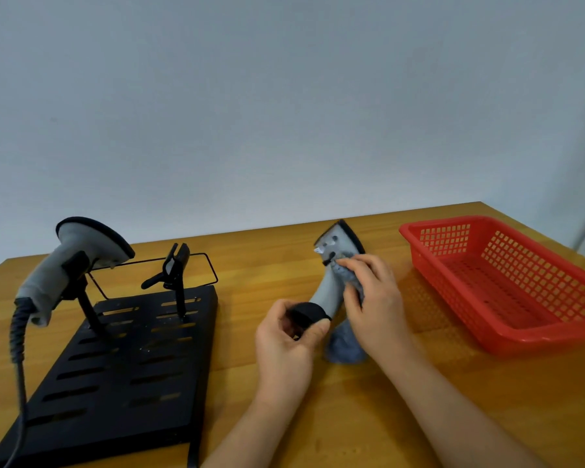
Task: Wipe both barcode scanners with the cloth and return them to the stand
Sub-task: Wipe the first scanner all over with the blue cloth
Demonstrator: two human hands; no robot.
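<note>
Hands meet over a wooden tabletop (318,417), seen from above by a head-worn camera. The left hand (284,346) is closed around the black butt end of a grey handheld barcode scanner (330,285), with the thumb and fingers curled over the rounded cap. The scanner slants up and away from that hand, its wide black-rimmed head pointing toward the far edge of the table.

The right hand (375,305) presses a crumpled blue-grey cloth (347,346) against the right side of the scanner's handle. Its fingertips (343,263) reach up to the neck just below the head, and its fingers are folded down over the fabric, gripping it. A loose bunch of the cloth hangs below the palm, down near the table; whether it touches the wood cannot be told.

A second grey barcode scanner (78,261) sits in the left cradle of a black slotted metal stand (122,376) at the left of the table, with a dark coiled cable (19,332) trailing from its handle. The stand's right black clip cradle (174,268) holds nothing.

A red perforated plastic basket (507,278) stands at the right, well apart from the hands.

No brand name, label or other writing is readable anywhere; small pale marks on the held scanner's head are too blurred to make out.
</note>
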